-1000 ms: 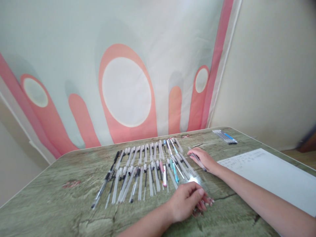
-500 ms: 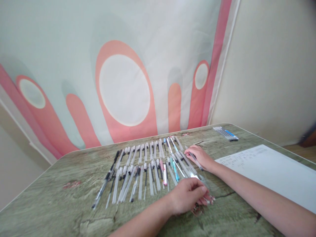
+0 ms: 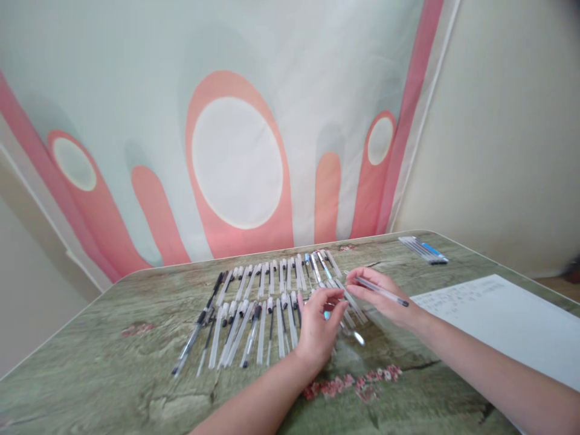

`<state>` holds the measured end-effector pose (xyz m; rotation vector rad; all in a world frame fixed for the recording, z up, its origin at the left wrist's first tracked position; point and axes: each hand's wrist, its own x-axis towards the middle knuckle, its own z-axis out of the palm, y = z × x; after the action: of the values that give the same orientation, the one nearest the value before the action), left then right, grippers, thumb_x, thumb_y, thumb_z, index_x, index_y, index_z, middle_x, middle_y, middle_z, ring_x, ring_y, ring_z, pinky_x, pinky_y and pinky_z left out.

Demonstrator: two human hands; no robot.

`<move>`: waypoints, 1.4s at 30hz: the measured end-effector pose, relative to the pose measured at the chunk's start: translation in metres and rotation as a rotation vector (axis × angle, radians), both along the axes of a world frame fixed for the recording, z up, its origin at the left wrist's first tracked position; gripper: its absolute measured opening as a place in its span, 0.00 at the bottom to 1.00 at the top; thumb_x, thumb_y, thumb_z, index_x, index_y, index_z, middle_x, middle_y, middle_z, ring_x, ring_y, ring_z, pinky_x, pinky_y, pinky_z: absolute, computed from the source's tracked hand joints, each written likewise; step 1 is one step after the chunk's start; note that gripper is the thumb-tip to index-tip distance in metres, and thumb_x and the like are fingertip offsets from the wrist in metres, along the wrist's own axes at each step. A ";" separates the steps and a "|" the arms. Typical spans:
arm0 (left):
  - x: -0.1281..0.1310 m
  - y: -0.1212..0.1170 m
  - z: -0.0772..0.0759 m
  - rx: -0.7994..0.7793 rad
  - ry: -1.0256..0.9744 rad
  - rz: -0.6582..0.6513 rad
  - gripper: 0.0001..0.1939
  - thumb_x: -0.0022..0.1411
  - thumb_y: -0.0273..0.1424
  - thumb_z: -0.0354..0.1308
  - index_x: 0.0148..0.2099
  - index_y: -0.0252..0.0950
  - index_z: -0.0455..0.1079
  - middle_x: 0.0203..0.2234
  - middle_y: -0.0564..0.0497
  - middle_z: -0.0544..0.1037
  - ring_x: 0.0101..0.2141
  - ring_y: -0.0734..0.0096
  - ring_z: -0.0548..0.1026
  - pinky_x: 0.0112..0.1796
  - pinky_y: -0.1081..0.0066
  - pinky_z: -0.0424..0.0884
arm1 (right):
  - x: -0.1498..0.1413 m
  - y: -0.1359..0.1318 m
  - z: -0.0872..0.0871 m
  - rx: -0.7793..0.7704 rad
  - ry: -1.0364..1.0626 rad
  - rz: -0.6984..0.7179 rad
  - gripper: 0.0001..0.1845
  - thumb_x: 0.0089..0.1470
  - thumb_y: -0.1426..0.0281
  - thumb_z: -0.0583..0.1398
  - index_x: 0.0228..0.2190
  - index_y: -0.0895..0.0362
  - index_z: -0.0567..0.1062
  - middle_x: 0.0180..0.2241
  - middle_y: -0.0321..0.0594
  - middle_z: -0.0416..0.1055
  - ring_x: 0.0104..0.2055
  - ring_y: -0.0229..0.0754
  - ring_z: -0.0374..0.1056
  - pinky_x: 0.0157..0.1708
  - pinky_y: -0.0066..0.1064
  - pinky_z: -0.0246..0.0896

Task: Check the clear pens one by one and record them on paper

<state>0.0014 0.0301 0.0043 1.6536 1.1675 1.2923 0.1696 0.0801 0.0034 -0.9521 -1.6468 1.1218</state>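
My right hand (image 3: 385,307) holds a slim clear pen (image 3: 381,291) between thumb and fingers, its dark end pointing right toward my wrist. Close to its left, my left hand (image 3: 317,329) has its thumb and fingers curled together; what they pinch, if anything, I cannot make out. Both hands are over the right part of two rows of pens. The near row (image 3: 260,335) is mostly clear barrels with frosted caps and dark refills, partly hidden behind my left hand. Behind it lies the far row (image 3: 272,278) of similar pens, with some white and blue ones at its right.
A wood-patterned table (image 3: 154,338) carries everything. On the right lies a white sheet of paper (image 3: 502,326) with handwriting. Farther back is a small bundle of pens (image 3: 423,249) with a blue one. Behind the table hangs a pink and pale green printed backdrop (image 3: 235,163).
My left hand has lifted and moved left and away from me, closer to the right hand. The right hand has shifted slightly right with the pen, which is now turned nearer to level.
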 end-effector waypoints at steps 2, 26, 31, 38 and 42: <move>0.001 -0.001 0.000 0.003 -0.014 0.012 0.10 0.55 0.35 0.55 0.40 0.37 0.70 0.34 0.47 0.73 0.34 0.67 0.70 0.41 0.64 0.64 | -0.006 -0.008 0.004 -0.084 0.087 0.022 0.14 0.45 0.63 0.62 0.34 0.54 0.69 0.31 0.36 0.67 0.35 0.39 0.63 0.36 0.30 0.59; 0.001 0.000 0.000 0.010 0.019 0.065 0.10 0.56 0.37 0.54 0.32 0.36 0.69 0.30 0.48 0.72 0.30 0.71 0.68 0.40 0.65 0.62 | -0.013 -0.016 -0.005 -0.314 0.326 0.040 0.15 0.40 0.66 0.66 0.32 0.55 0.69 0.28 0.33 0.67 0.32 0.36 0.62 0.34 0.29 0.56; 0.002 -0.001 0.000 0.021 0.004 0.069 0.10 0.55 0.37 0.55 0.31 0.36 0.69 0.29 0.49 0.72 0.31 0.71 0.68 0.40 0.66 0.62 | -0.014 -0.019 -0.004 -0.336 0.338 0.029 0.16 0.39 0.66 0.66 0.31 0.55 0.69 0.28 0.33 0.67 0.33 0.37 0.63 0.34 0.29 0.57; 0.003 0.001 -0.003 -0.040 -0.201 0.017 0.10 0.54 0.38 0.56 0.30 0.36 0.69 0.26 0.50 0.71 0.29 0.72 0.67 0.38 0.69 0.61 | -0.018 -0.023 -0.001 -0.345 0.396 0.040 0.15 0.40 0.66 0.65 0.32 0.56 0.70 0.28 0.34 0.68 0.33 0.37 0.64 0.36 0.31 0.58; 0.004 0.007 -0.006 -0.208 -0.465 -0.104 0.12 0.52 0.39 0.58 0.30 0.34 0.67 0.23 0.52 0.70 0.26 0.75 0.66 0.35 0.72 0.61 | -0.018 -0.020 -0.002 -0.314 0.428 0.039 0.15 0.47 0.61 0.60 0.37 0.55 0.71 0.31 0.38 0.70 0.36 0.39 0.65 0.40 0.34 0.58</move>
<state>0.0052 0.0368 -0.0019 1.1645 0.8852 1.3449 0.1518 0.0603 0.0010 -0.8022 -1.1679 1.5221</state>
